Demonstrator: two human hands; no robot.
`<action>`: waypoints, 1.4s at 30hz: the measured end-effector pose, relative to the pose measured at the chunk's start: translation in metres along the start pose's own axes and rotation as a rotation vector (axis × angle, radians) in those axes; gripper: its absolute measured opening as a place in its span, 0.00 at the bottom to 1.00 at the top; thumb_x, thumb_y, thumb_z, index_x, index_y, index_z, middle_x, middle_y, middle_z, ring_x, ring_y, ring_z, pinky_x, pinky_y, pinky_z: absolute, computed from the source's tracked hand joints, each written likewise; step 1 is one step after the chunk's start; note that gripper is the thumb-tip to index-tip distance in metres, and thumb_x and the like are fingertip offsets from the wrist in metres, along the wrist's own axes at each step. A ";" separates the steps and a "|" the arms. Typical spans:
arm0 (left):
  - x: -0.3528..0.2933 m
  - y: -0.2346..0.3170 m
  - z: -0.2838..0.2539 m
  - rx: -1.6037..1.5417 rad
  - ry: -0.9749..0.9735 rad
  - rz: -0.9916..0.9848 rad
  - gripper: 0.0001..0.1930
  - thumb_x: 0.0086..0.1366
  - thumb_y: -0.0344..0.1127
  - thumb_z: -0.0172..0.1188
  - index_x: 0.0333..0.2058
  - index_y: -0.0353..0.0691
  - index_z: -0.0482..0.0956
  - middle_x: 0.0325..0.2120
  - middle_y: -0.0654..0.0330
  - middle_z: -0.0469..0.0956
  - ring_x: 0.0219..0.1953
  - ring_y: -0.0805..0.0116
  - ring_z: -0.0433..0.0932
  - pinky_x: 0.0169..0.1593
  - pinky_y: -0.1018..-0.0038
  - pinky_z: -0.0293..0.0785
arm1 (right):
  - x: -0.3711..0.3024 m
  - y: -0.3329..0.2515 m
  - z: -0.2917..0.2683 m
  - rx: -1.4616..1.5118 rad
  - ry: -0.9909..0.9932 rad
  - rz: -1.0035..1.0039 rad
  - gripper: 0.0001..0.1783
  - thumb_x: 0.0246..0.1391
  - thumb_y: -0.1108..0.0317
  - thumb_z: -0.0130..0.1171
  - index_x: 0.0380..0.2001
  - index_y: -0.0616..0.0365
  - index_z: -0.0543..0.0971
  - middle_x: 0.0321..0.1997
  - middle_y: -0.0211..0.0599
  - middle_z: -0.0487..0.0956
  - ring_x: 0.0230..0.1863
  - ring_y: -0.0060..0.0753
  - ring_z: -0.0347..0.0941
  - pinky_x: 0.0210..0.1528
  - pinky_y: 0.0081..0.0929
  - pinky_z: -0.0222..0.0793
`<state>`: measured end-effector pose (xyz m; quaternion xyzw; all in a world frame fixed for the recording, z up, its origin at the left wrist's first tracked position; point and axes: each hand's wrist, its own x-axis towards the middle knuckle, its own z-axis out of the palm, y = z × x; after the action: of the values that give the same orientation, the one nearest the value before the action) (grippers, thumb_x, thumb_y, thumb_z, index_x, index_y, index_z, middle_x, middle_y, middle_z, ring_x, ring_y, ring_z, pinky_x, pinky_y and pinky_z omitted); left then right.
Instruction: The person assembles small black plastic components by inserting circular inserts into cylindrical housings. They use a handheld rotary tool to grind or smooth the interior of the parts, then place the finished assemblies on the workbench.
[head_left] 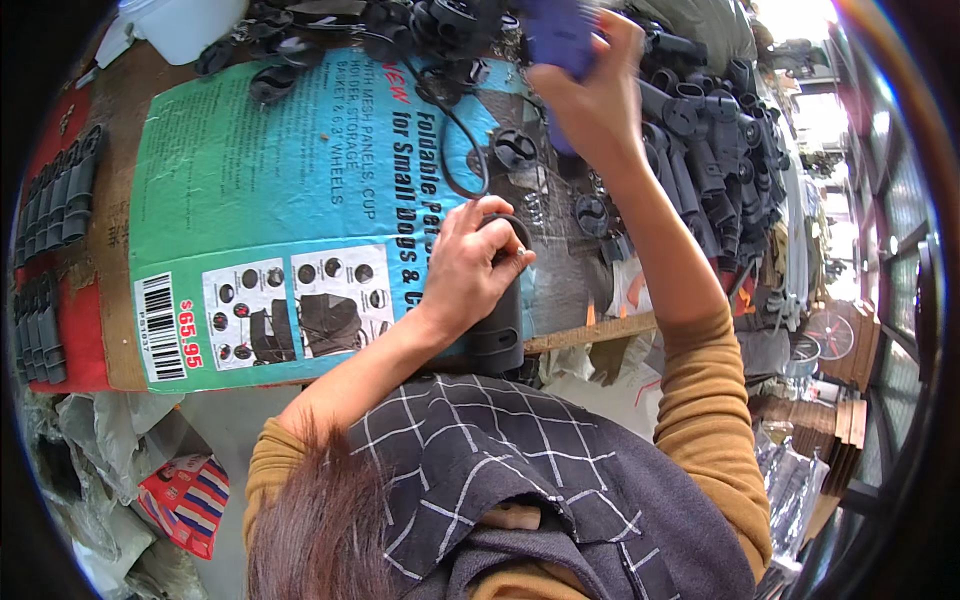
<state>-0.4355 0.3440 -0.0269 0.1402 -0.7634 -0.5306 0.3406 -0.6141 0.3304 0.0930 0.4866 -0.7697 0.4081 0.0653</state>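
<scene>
My left hand (472,262) is closed on a dark grey plastic part (497,335) that lies at the near edge of the bench. Its thumb and forefinger pinch together at the part's upper end, where a tiny shiny bit shows. Raised beyond it to the right, my right hand (605,95) grips a blue-purple tool (560,40) that is smeared by motion; its exact kind is unclear. A black loop of cord (485,170) hangs just past my left hand. Round dark caps (515,150) lie on the bench between the two hands.
A flattened printed carton (250,180) covers the bench's left and middle. Grey tubular parts (710,150) are heaped at the right, with more black fittings (440,25) along the far side. Rows of grey pieces (65,195) lie at far left, near a white tub (185,25).
</scene>
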 end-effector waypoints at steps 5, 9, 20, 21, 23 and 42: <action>-0.001 -0.001 0.002 0.009 -0.024 -0.065 0.09 0.52 0.36 0.70 0.26 0.40 0.79 0.44 0.56 0.74 0.49 0.51 0.71 0.51 0.60 0.67 | -0.080 0.014 -0.038 0.646 0.184 0.273 0.35 0.48 0.70 0.70 0.53 0.56 0.58 0.40 0.34 0.74 0.40 0.21 0.71 0.40 0.21 0.71; 0.000 -0.002 0.005 -0.092 -0.006 -0.113 0.10 0.50 0.35 0.72 0.25 0.39 0.79 0.45 0.56 0.75 0.47 0.53 0.72 0.50 0.61 0.68 | -0.121 0.021 -0.036 0.726 0.321 0.146 0.28 0.53 0.60 0.67 0.49 0.58 0.64 0.35 0.39 0.76 0.36 0.29 0.74 0.41 0.28 0.72; 0.000 -0.003 0.003 -0.075 -0.015 -0.069 0.10 0.50 0.30 0.72 0.25 0.38 0.78 0.45 0.54 0.74 0.43 0.56 0.73 0.47 0.65 0.69 | -0.107 -0.031 -0.079 1.284 0.114 -0.019 0.44 0.47 0.24 0.50 0.51 0.51 0.70 0.31 0.41 0.75 0.29 0.37 0.71 0.38 0.39 0.67; 0.000 -0.003 0.004 -0.077 -0.014 -0.075 0.10 0.50 0.30 0.72 0.25 0.38 0.78 0.45 0.54 0.74 0.43 0.56 0.73 0.47 0.65 0.69 | -0.106 -0.033 -0.079 1.275 0.112 -0.020 0.44 0.47 0.23 0.50 0.51 0.50 0.70 0.31 0.41 0.75 0.29 0.37 0.71 0.37 0.39 0.67; 0.000 -0.004 0.004 -0.095 -0.019 -0.093 0.10 0.49 0.30 0.73 0.25 0.38 0.77 0.46 0.54 0.74 0.43 0.56 0.73 0.47 0.65 0.69 | -0.105 -0.036 -0.076 1.249 0.116 -0.031 0.44 0.47 0.23 0.49 0.51 0.50 0.70 0.30 0.41 0.75 0.29 0.37 0.71 0.37 0.39 0.67; 0.000 -0.006 0.003 -0.081 -0.046 -0.024 0.10 0.50 0.19 0.69 0.25 0.33 0.74 0.47 0.56 0.68 0.33 0.74 0.74 0.37 0.78 0.74 | -0.112 -0.037 -0.070 1.228 0.074 -0.026 0.45 0.45 0.23 0.52 0.52 0.51 0.70 0.31 0.42 0.75 0.29 0.37 0.71 0.36 0.37 0.68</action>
<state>-0.4381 0.3437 -0.0324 0.1233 -0.7471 -0.5683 0.3219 -0.5475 0.4493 0.1041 0.4302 -0.3853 0.7926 -0.1954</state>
